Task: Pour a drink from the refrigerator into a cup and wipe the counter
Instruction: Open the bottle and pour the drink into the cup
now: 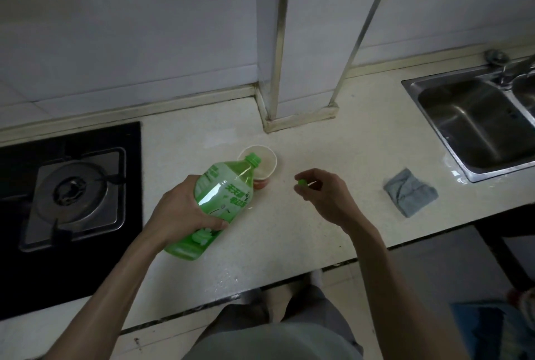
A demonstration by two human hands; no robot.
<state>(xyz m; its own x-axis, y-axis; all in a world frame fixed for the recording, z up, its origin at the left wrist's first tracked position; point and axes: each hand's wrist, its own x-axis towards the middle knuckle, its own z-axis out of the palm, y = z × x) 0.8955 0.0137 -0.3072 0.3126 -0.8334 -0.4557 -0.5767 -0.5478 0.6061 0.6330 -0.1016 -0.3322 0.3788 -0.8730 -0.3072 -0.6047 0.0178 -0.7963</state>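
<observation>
Bottle (214, 200), green plastic and uncapped, is tilted low over the desk (289, 232), its open neck lying over the near rim of the cup (269, 161). The left hand (185, 212) has its grip wrapped round the lower body, thumb lying across it near the base. The cup, a paper one, stands upright on the desk just in front of a tiled pillar (272, 41); whether liquid is running into it I cannot tell. The right hand (324, 194) hovers just right of the cup, its grip narrow, fingertips pinching the green cap (302, 183). A folded blue-grey cloth (411, 193) lies further right, near the steel sink (474, 125). A gas hob (72, 192) sits at the left.
</observation>
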